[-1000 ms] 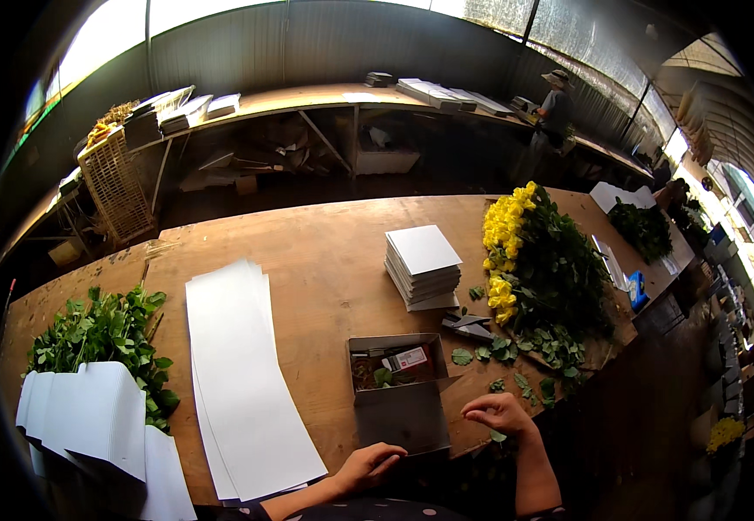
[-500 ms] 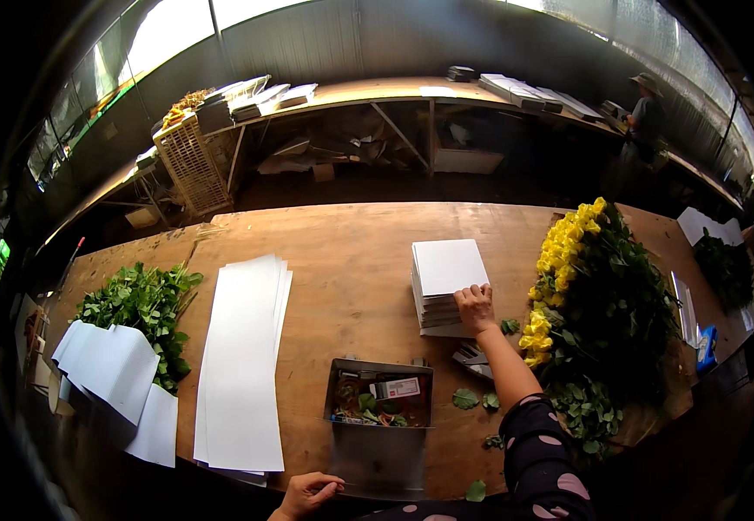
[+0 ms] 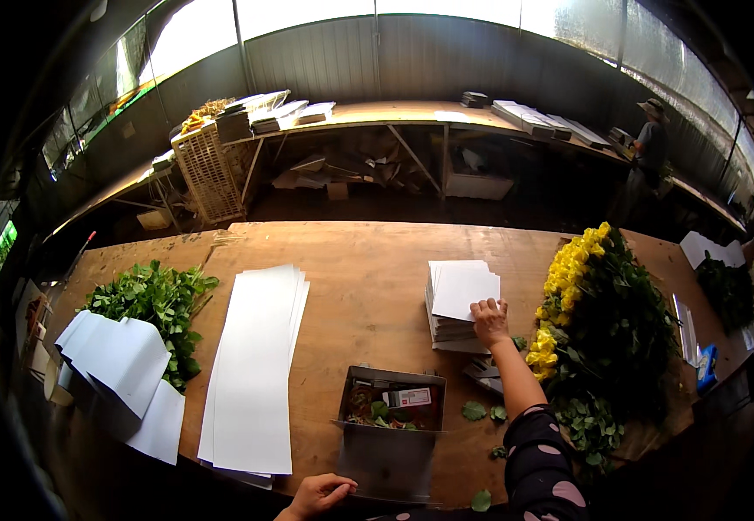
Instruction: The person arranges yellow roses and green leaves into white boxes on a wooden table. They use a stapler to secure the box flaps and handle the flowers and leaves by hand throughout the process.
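Note:
A stack of white cardboard squares (image 3: 451, 343) stands on the table right of the middle. My right hand (image 3: 490, 321) grips the near right edge of the top white card (image 3: 466, 291), which lies shifted to the right over the stack. By the table's front edge, my left hand (image 3: 323, 495) has its fingers drawn together; whatever they may hold is too small to make out. Between the hands sits an open metal box (image 3: 394, 379) with a small label-marked pack and leaf scraps in it. A partly hidden metal tool (image 3: 486, 373) lies beside my right forearm.
Long white paper sheets (image 3: 251, 373) lie left of the box. Farther left are green foliage (image 3: 155, 304) and folded white paper (image 3: 121, 356). Yellow roses (image 3: 576, 265) in a big bunch lie at right, near a blue tool (image 3: 707, 365). A person (image 3: 648, 148) stands at the far right.
The top card has slid to the right across the stack with my right hand. The whole view has shifted slightly, with the scene lower and more to the right.

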The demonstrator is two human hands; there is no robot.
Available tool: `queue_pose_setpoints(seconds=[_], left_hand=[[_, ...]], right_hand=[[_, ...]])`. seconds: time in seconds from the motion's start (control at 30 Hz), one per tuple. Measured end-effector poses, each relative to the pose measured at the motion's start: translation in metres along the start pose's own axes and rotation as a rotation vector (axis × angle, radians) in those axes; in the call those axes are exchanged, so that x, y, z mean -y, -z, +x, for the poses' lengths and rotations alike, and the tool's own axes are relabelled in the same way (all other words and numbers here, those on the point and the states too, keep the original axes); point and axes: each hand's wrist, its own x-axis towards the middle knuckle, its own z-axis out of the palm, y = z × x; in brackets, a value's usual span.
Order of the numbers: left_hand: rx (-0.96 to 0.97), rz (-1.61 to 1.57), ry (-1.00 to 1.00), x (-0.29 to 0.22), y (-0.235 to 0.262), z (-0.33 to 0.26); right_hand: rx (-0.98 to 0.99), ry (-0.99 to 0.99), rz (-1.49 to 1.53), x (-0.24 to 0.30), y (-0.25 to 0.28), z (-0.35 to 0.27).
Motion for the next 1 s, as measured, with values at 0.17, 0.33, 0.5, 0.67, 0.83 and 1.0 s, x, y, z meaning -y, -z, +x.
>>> queue_pose_setpoints(seconds=[0.17,0.33,0.5,0.67,0.83,1.0], left_hand=[[0.128,-0.111,0.049,-0.003,0.01,0.0],[0.053,-0.102,-0.11,-0.02,0.023,0.014],[0.182,-1.021,0.008,-0.057,0.028,0.035],[0.258,-1.006,0.169,-0.044,0.035,0.033],[0.268,-0.92,0.106,-0.044,0.039,0.011],[0.257,-0.655,-0.19,-0.002,0.055,0.012]], right_hand=[[-0.189,0.039,0.08,0.004,0.035,-0.006],[-0.62,-0.123,0.098,0.019,0.156,0.008],[-0.502,0.347,0.191,0.125,0.255,-0.051],[-0.286,0.486,0.461,0.171,0.291,-0.104],[0.219,-0.433,1.57,0.177,0.297,-0.126],[0.259,-0.543,1.864,0.202,0.275,-0.139]])
